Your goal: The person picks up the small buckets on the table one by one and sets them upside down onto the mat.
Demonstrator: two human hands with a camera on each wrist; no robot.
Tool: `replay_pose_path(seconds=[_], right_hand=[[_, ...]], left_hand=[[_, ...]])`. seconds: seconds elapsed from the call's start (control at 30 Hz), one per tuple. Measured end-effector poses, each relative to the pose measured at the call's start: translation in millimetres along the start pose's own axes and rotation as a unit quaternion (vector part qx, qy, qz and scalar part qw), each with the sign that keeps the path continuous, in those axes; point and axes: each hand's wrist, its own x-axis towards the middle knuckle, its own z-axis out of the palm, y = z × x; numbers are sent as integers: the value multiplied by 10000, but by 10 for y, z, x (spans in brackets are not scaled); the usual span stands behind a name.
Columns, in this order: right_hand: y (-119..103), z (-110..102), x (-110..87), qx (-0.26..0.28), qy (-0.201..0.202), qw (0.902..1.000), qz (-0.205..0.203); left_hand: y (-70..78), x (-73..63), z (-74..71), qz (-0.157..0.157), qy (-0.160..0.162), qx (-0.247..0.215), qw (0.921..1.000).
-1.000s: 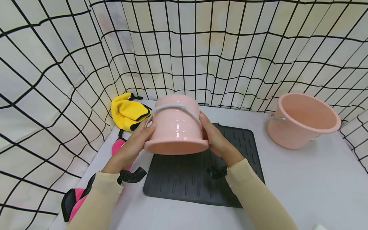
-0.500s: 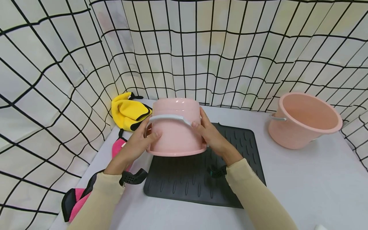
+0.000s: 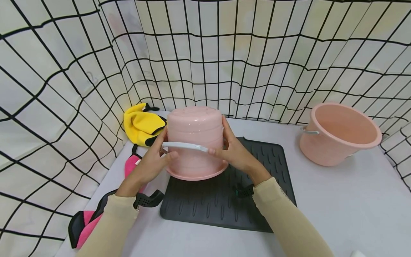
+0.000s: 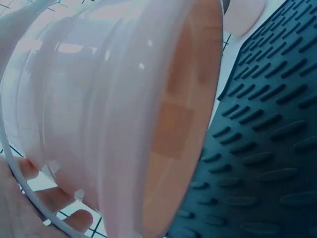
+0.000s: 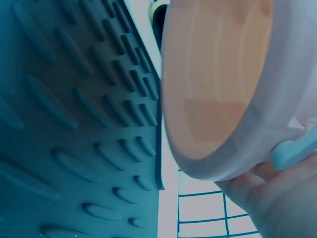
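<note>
A glossy pink bucket [image 3: 196,125] is held upside down over the ribbed dark grey mat [image 3: 215,207], its base up and its rim down. The left wrist view shows a gap between the bucket's rim [image 4: 148,124] and the mat. My left hand [image 3: 151,164] grips its left side, thumb in front. On the right side my right hand [image 3: 239,153] holds it, with the thumb at the end of the pale grey handle [image 3: 184,145]. That handle hangs across the bucket's front. Both hands' far fingers are partly hidden behind the bucket.
A second pink bucket [image 3: 337,135] stands upright at the back right. At the left lie a yellow cloth item with black trim [image 3: 141,123] and a pink and black one [image 3: 88,228], partly under the left forearm. Black netting [image 3: 218,64] encloses the white table.
The bucket has tipped so its opening turned from facing me to facing down, and its base now shows. Its handle has swung lower across the front. Both hands keep hold.
</note>
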Motion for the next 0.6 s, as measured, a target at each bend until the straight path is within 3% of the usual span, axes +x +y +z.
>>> replay_pose_path(seconds=[0.17, 0.4, 0.6], right_hand=[[61, 31, 16, -9, -5, 9996, -278], [97, 84, 3, -57, 45, 9987, -496], [160, 218, -30, -434, 396, 9965, -591]], left_hand=[[-25, 7, 42, 27, 137, -174, 9998], [-61, -7, 32, -92, 181, -20, 9998], [-135, 3, 21, -41, 137, -76, 9999]])
